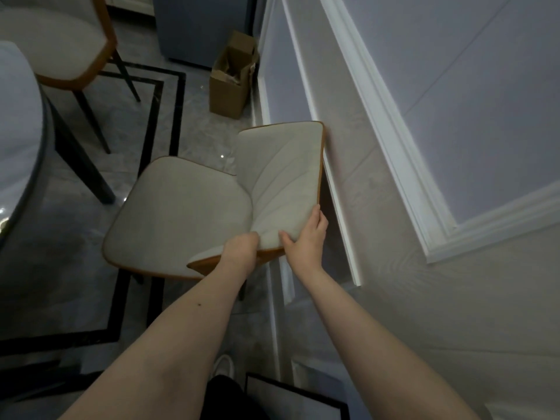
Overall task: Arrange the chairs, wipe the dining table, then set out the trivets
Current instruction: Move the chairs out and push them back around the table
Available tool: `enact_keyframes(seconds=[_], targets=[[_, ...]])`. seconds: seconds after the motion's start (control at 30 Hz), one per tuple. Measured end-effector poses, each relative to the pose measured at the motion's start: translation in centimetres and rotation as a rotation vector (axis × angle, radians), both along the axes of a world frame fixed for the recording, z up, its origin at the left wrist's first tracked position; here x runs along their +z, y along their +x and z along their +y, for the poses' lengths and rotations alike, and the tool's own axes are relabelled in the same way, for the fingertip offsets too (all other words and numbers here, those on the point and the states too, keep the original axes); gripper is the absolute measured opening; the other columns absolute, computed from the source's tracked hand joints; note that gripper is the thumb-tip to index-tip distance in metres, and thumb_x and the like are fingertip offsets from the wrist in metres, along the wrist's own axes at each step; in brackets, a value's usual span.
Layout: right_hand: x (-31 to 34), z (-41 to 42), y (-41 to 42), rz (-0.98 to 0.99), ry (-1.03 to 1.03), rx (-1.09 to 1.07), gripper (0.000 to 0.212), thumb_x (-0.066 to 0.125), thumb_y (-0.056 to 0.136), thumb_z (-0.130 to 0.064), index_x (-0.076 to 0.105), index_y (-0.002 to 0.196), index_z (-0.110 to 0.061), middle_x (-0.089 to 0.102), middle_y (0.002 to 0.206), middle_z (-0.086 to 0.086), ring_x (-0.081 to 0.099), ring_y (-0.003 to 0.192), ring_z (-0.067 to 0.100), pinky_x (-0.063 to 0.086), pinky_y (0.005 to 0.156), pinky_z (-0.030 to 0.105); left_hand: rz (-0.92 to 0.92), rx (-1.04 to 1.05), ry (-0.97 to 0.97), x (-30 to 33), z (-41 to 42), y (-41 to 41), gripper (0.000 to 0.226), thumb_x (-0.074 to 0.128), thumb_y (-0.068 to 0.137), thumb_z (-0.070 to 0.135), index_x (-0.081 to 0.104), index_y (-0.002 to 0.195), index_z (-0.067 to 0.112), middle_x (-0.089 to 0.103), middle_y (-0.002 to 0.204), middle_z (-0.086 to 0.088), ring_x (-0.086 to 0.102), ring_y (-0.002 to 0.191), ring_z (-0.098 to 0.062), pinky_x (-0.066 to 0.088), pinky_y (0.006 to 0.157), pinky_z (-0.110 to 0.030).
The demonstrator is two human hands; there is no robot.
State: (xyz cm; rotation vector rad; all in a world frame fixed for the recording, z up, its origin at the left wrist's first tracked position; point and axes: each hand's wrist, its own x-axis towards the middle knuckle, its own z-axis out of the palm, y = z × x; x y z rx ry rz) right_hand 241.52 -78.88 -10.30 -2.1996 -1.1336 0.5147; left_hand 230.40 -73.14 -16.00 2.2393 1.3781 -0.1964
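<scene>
A: Hands?
B: Left hand [241, 250] and right hand [306, 237] both grip the near edge of the cream chair [188, 213] backrest.
A: Chair where?
B: On the marble floor [75, 283], backrest by the wall [378, 192], probably touching. Table [18, 122] left, second chair [57, 43] beyond, cardboard box [230, 83] behind.

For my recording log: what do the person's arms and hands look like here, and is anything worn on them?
Both forearms are bare, with no sleeve showing. The left hand and right hand wear no gloves, and no rings, watch or bracelet are visible. A small dark spot marks the left forearm.
</scene>
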Motion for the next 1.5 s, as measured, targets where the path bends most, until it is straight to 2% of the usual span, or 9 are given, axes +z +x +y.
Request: enact_keyframes(seconds=[0.1, 0.2, 0.37, 0.53, 0.73, 0.9, 1.17, 1.5], targets=[[0.3, -1.0, -1.5, 0.021, -0.027, -0.008, 0.103, 0.078, 0.076, -0.022, 0.010, 0.152, -0.006, 0.017, 0.151, 0.015, 0.040, 0.129, 0.032, 0.033, 0.109, 0.034, 0.034, -0.057, 0.017, 0.2, -1.4, -2.4, 0.036, 0.058, 0.090, 0.021, 0.048, 0.122, 0.009, 0.057, 0.125, -0.014, 0.054, 0.116, -0.031, 0.041, 0.094, -0.036], [0.6, -2.9, -4.4, 0.030, -0.075, -0.036, 0.104, 0.075, 0.079, -0.028, 0.004, 0.153, -0.013, 0.011, 0.156, 0.013, 0.042, 0.129, 0.035, 0.035, 0.104, 0.034, 0.072, -0.103, 0.041, 0.5, -3.4, -5.6, 0.035, 0.057, 0.091, 0.022, 0.049, 0.122, 0.008, 0.056, 0.127, -0.014, 0.053, 0.117, -0.030, 0.040, 0.094, -0.035], [0.9, -6.5, -10.7, 0.018, -0.118, -0.024, 0.104, 0.070, 0.084, -0.034, -0.005, 0.153, -0.011, 0.002, 0.157, 0.016, 0.040, 0.130, 0.039, 0.033, 0.105, 0.034, 0.136, -0.101, 0.032, 1.1, -6.1, -11.2, 0.033, 0.057, 0.091, 0.022, 0.050, 0.121, 0.010, 0.055, 0.127, -0.012, 0.052, 0.119, -0.029, 0.040, 0.096, -0.036], [1.4, -8.7, -16.4, 0.019, -0.140, -0.014, 0.103, 0.067, 0.087, -0.032, -0.010, 0.151, -0.007, -0.004, 0.156, 0.020, 0.038, 0.131, 0.039, 0.031, 0.105, 0.031, 0.188, -0.092, 0.046, 1.7, -8.0, -16.5, 0.036, 0.057, 0.090, 0.021, 0.049, 0.124, 0.011, 0.054, 0.129, -0.011, 0.051, 0.121, -0.028, 0.039, 0.098, -0.035], [1.6, -9.6, -21.0, 0.037, -0.174, 0.065, 0.100, 0.064, 0.088, -0.037, -0.010, 0.152, -0.017, -0.011, 0.157, 0.019, 0.041, 0.128, 0.040, 0.034, 0.106, 0.034, 0.201, -0.009, 0.033, 1.8, -9.8, -21.6, 0.034, 0.058, 0.089, 0.022, 0.051, 0.120, 0.012, 0.057, 0.125, -0.011, 0.053, 0.118, -0.029, 0.041, 0.096, -0.036], [1.7, -9.2, -23.9, 0.027, -0.193, 0.163, 0.099, 0.063, 0.089, -0.037, -0.010, 0.152, -0.017, -0.010, 0.156, 0.023, 0.037, 0.132, 0.039, 0.033, 0.106, 0.032, 0.206, 0.075, 0.057, 1.8, -10.7, -25.0, 0.030, 0.055, 0.091, 0.019, 0.051, 0.120, 0.013, 0.056, 0.126, -0.010, 0.052, 0.120, -0.028, 0.041, 0.095, -0.035], [1.6, -7.3, -25.9, 0.007, -0.199, 0.286, 0.099, 0.062, 0.089, -0.040, -0.010, 0.152, -0.018, -0.009, 0.156, 0.024, 0.037, 0.132, 0.041, 0.034, 0.106, 0.033, 0.215, 0.193, 0.041, 1.9, -10.6, -27.5, 0.028, 0.051, 0.092, 0.017, 0.050, 0.120, 0.014, 0.056, 0.126, -0.009, 0.053, 0.118, -0.028, 0.042, 0.094, -0.037], [1.0, -2.9, -23.1, -0.038, -0.203, 0.352, 0.102, 0.065, 0.087, -0.042, -0.010, 0.153, -0.021, -0.007, 0.157, 0.022, 0.037, 0.131, 0.043, 0.036, 0.106, 0.036, 0.184, 0.268, 0.029, 2.8, -8.1, -25.2, 0.028, 0.049, 0.092, 0.014, 0.047, 0.120, 0.011, 0.057, 0.124, -0.009, 0.054, 0.116, -0.029, 0.041, 0.091, -0.037]])
